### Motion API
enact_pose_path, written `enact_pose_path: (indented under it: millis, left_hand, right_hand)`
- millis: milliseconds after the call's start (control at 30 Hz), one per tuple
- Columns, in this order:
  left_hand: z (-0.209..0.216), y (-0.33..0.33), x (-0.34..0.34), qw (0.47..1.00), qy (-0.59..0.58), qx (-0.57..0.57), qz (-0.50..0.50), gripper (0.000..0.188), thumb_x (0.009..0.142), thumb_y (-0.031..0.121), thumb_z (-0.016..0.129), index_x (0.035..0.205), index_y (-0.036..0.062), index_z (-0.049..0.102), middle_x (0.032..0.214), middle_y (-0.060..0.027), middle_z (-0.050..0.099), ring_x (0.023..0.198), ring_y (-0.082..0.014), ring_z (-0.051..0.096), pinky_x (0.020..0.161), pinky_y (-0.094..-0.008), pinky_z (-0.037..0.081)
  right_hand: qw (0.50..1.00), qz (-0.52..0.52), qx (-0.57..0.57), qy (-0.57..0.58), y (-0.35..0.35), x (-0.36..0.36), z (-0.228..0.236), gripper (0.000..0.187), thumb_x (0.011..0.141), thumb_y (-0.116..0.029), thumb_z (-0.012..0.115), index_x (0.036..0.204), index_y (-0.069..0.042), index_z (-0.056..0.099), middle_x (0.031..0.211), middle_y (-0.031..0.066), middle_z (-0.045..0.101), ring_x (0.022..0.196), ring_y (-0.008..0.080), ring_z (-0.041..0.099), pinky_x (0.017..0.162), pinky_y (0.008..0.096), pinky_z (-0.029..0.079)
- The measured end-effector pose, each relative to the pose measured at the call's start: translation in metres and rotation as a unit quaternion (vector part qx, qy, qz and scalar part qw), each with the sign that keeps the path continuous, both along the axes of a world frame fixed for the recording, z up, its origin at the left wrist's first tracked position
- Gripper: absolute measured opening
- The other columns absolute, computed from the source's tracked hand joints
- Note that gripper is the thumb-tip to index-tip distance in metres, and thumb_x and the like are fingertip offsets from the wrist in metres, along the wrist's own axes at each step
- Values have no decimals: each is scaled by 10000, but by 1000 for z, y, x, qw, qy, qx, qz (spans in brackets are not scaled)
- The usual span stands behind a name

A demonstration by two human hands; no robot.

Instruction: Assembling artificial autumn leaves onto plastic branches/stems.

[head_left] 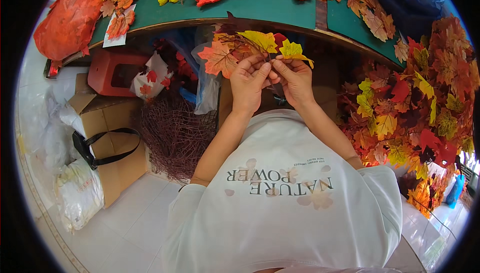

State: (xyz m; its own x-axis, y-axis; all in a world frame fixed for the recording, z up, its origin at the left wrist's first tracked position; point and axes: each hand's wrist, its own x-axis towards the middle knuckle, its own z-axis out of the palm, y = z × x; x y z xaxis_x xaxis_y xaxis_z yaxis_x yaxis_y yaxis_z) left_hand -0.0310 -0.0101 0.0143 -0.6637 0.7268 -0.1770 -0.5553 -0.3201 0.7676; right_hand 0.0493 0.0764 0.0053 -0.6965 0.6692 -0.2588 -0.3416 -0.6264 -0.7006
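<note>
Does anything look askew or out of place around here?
Perhaps a white card toward the left: it sits at a slant, jutting past the edge of the green table, with an orange leaf over it. I see nothing plainly spilled or damaged.

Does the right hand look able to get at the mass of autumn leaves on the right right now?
Probably yes, once freed: the right hand appears to pinch the leaf spray, but nothing visible blocks the sideways path to the mass of autumn leaves. Depth is hard to judge.
</note>
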Motion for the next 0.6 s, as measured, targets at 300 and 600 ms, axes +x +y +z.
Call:
enact_pose_path:
  millis: [300,600]
  left_hand:
    - [-7,2,3,1000,-3,-1,15,235,858,7,578,1075,-58,517,829,-74,591,670,-124,613,612,-245,550]
    - [-2,9,3,1000,20,-8,4,252,848,-18,581,1083,-71,509,877,-82,594,689,-123,629,604,-215,530]
  right_hand:
    - [999,-26,38,-9,-4,2,-9,112,817,-20,646,924,-2,619,806,69,640,618,102,589,557,201,498]
    - [992,-50,-107,46,-3,1,-14,92,837,-40,623,925,-16,626,834,76,644,646,125,600,596,230,522]
